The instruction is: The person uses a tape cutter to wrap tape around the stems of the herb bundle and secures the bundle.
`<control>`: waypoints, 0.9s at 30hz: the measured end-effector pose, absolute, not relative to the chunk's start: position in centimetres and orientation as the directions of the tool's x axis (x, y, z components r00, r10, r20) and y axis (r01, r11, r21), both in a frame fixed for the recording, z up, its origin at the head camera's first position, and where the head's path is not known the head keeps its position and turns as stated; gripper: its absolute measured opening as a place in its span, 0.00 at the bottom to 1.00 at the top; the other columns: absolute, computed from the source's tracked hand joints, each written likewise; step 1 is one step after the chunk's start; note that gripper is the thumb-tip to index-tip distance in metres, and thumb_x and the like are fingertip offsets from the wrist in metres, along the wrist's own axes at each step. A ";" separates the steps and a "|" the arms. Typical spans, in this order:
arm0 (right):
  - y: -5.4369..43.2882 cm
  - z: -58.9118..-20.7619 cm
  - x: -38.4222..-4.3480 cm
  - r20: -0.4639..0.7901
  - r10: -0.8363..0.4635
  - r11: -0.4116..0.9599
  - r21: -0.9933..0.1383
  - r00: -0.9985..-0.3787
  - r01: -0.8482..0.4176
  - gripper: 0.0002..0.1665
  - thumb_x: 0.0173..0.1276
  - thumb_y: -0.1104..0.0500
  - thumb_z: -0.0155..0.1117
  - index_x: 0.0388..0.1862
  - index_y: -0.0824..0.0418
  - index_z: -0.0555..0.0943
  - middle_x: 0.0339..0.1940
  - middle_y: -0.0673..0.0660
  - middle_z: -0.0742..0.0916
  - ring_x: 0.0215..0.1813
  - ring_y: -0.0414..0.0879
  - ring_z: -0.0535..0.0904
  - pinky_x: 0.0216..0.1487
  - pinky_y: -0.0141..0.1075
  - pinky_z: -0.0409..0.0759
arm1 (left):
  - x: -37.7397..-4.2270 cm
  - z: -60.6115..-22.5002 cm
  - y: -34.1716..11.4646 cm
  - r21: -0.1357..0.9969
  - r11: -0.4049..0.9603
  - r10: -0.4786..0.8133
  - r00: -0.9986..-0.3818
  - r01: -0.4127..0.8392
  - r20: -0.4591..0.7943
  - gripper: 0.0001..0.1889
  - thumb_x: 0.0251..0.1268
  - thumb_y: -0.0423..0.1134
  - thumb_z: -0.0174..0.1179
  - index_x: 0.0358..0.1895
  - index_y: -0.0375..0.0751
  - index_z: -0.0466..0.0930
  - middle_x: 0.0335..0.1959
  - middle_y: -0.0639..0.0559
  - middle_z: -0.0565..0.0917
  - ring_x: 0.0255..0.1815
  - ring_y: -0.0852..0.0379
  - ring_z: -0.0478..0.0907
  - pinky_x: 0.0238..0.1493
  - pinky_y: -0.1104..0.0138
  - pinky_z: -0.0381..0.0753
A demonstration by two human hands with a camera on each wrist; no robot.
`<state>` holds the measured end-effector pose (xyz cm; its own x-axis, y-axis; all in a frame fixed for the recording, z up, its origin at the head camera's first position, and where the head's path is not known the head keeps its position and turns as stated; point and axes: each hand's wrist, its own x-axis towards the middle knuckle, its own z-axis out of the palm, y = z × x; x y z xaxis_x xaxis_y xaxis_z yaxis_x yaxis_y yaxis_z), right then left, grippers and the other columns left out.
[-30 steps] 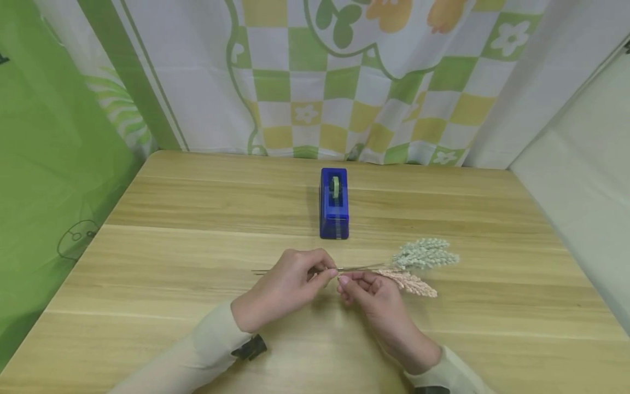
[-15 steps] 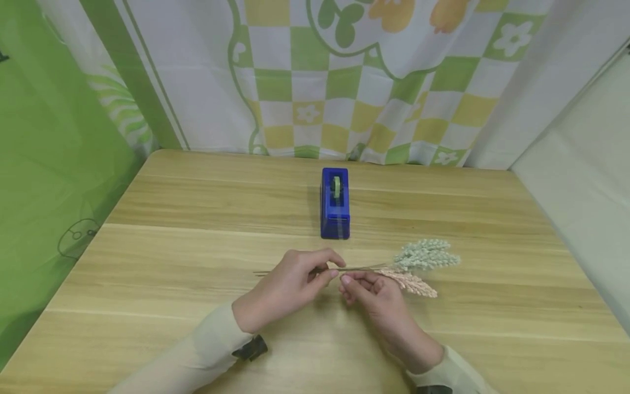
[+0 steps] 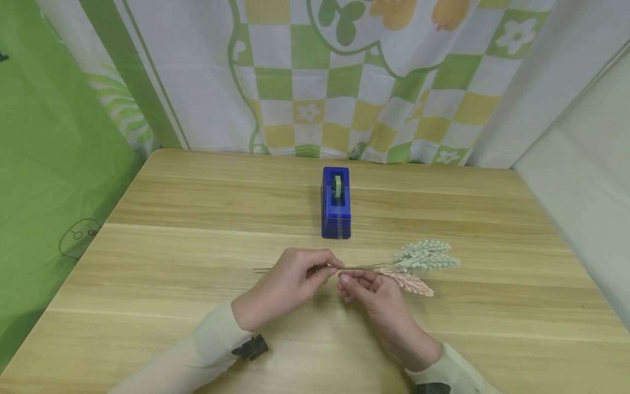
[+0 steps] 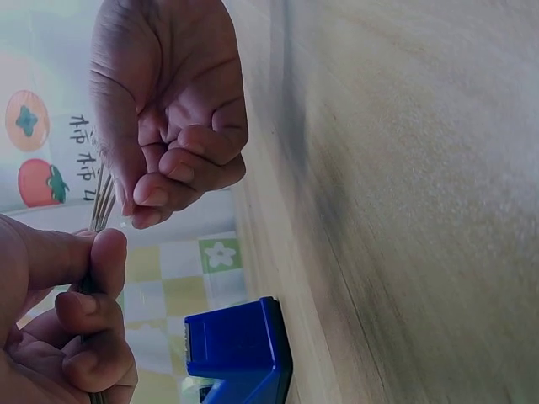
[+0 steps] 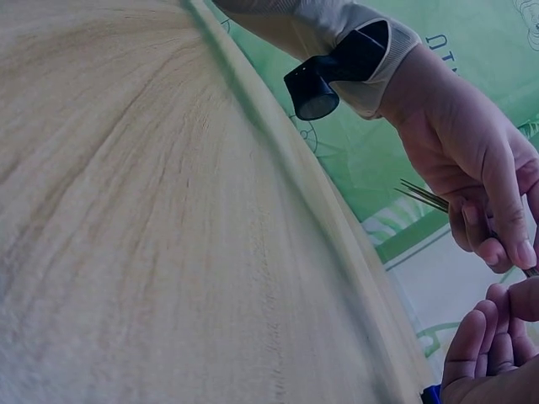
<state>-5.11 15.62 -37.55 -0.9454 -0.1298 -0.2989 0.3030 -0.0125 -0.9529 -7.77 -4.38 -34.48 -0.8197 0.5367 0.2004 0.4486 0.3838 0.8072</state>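
In the head view my left hand (image 3: 287,282) pinches a bundle of thin stems (image 3: 361,267) between thumb and forefinger. The stems carry pale green grain-like sprays (image 3: 425,255) and a pink one (image 3: 407,281), pointing right; the cut ends (image 3: 261,270) stick out left of the hand. My right hand (image 3: 381,306) is just below the stems, thumb against curled forefinger, beside the left fingertips. A small pale strip shows at its thumb tip; I cannot tell what it is. In the left wrist view the left fingers (image 4: 105,261) grip the stems, right by the right hand (image 4: 181,126).
A blue tape dispenser (image 3: 336,202) with a roll in it stands on the wooden table (image 3: 221,197) beyond the hands. A patterned curtain (image 3: 354,82) hangs behind the far edge, and green cloth (image 3: 49,164) hangs at the left. A black wrist camera (image 5: 337,71) sits on the left sleeve.
My left forefinger lifted off the stems half a second ago and has come back down toward the thumb. The right hand and the sprays have barely shifted.
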 end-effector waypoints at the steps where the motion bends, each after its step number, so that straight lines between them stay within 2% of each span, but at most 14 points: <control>1: 15.6 -37.6 -5.1 -0.299 -0.131 -0.014 -0.953 -0.945 0.304 0.20 0.75 0.64 0.65 0.58 0.80 0.77 0.35 0.50 0.90 0.39 0.39 0.85 0.46 0.29 0.85 | -7.8 -34.5 -4.4 0.807 0.384 0.536 -0.820 0.449 0.201 0.09 0.75 0.30 0.60 0.50 0.41 0.89 0.27 0.47 0.86 0.21 0.71 0.67 0.23 0.75 0.73; 16: 15.8 -37.5 -4.9 -0.307 -0.144 -0.049 -0.947 -0.941 0.317 0.22 0.74 0.68 0.64 0.61 0.81 0.74 0.41 0.52 0.91 0.40 0.38 0.86 0.47 0.28 0.85 | -7.6 -34.4 -4.1 0.807 0.379 0.531 -0.821 0.452 0.210 0.09 0.74 0.29 0.61 0.48 0.40 0.89 0.26 0.47 0.86 0.21 0.71 0.66 0.23 0.75 0.72; 23: 15.8 -37.6 -4.7 -0.323 -0.177 -0.041 -0.941 -0.930 0.334 0.26 0.72 0.69 0.65 0.66 0.78 0.73 0.35 0.49 0.90 0.40 0.38 0.86 0.48 0.28 0.85 | -7.7 -34.5 -4.2 0.804 0.370 0.525 -0.819 0.465 0.233 0.08 0.74 0.28 0.60 0.47 0.38 0.89 0.28 0.46 0.86 0.22 0.71 0.67 0.24 0.75 0.73; 27: 15.9 -37.8 -4.5 -0.313 -0.230 -0.031 -0.944 -0.921 0.329 0.26 0.73 0.68 0.64 0.66 0.78 0.73 0.34 0.47 0.90 0.40 0.38 0.86 0.47 0.28 0.85 | -7.6 -34.5 -4.3 0.806 0.368 0.521 -0.820 0.464 0.234 0.08 0.75 0.29 0.61 0.47 0.38 0.89 0.27 0.46 0.86 0.22 0.71 0.67 0.24 0.75 0.74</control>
<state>-4.52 15.95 -37.79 -0.9214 -0.2300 -0.3132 0.3285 -0.0306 -0.9440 -7.63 -4.26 -34.47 -0.8204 0.5214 0.2345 0.4640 0.3678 0.8059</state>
